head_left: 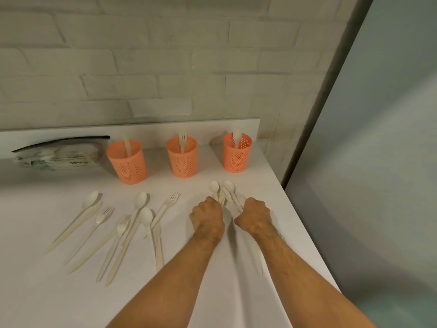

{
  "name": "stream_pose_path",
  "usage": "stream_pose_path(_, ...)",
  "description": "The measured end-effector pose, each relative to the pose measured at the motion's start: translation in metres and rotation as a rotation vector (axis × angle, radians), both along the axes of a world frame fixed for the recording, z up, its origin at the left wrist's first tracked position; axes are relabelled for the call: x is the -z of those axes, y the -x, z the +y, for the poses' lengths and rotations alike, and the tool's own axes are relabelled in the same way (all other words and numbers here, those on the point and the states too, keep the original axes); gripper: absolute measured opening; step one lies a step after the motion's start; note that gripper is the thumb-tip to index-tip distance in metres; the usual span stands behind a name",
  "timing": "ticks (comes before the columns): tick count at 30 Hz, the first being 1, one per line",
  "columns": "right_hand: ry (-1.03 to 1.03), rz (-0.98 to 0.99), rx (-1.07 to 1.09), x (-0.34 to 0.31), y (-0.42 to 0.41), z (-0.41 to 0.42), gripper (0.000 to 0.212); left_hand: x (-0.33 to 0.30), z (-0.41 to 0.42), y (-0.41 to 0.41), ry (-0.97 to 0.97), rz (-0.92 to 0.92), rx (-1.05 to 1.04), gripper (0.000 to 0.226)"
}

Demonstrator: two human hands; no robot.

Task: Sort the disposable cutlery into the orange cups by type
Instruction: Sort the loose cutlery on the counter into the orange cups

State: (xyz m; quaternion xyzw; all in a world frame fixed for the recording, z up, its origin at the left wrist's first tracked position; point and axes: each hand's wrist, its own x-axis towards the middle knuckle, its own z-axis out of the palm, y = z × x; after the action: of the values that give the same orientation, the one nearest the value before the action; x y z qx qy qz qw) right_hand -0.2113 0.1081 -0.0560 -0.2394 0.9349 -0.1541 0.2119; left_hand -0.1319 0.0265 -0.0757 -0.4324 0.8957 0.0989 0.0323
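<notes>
The left hand (207,217) is curled knuckles-up over a small bundle of cutlery (227,197) near the counter's right side, its fingertips pinching the handles. The right hand (254,215), just beside it, is curled the same way and grips the same bundle from the other side. Two spoon bowls stick out beyond the knuckles toward the cups; a knife handle shows under the right forearm.

Left of the hands, loose pieces (123,226) of pale cutlery lie scattered: spoons, forks and knives, some overlapping. Behind them stand three orange mesh cups in a row: the left cup (127,163) holds a knife, the middle cup (182,159) a fork, the right cup (237,155) a spoon. A plastic bag (59,152) lies at far left against the wall.

The counter (272,185) ends in an edge close to the right hand, running diagonally toward the viewer; bare surface lies between the hands and the cups.
</notes>
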Motion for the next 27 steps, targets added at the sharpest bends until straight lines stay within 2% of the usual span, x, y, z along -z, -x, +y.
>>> stream_pose_path(4, 0.010, 0.008, -0.003, 0.005, 0.002, 0.003, 0.030, -0.006, -0.007, -0.003, -0.110, 0.052, -0.014, 0.029)
stream_pose_path(8, 0.090, 0.003, 0.024, 0.005, 0.005, 0.007, 0.030, -0.016, -0.018, -0.010, -0.320, 0.225, -0.084, 0.029)
stream_pose_path(11, 0.191, -0.008, 0.021, 0.008, 0.010, 0.014, 0.024, -0.018, -0.020, -0.017, -0.458, 0.424, -0.083, 0.018)
stream_pose_path(13, 0.300, -0.022, 0.023, 0.012, 0.015, 0.018, 0.013, -0.019, -0.020, -0.021, -0.560, 0.579, -0.086, 0.009)
stream_pose_path(16, 0.579, -0.120, 0.109, 0.008, 0.016, 0.023, 0.022, -0.016, -0.018, -0.023, -0.674, 0.750, -0.120, 0.015)
stream_pose_path(22, 1.069, -0.172, 0.133, -0.021, 0.010, 0.019, 0.015, -0.033, -0.008, -0.022, -0.630, 1.110, -0.040, 0.023)
stream_pose_path(24, 1.181, -0.159, 0.166, -0.030, 0.007, 0.015, 0.016, -0.041, -0.001, -0.021, -0.580, 1.209, -0.008, 0.005)
stream_pose_path(27, 1.236, -0.102, 0.213, -0.032, 0.003, 0.010, 0.020, -0.039, 0.008, -0.020, -0.552, 1.310, -0.050, 0.016)
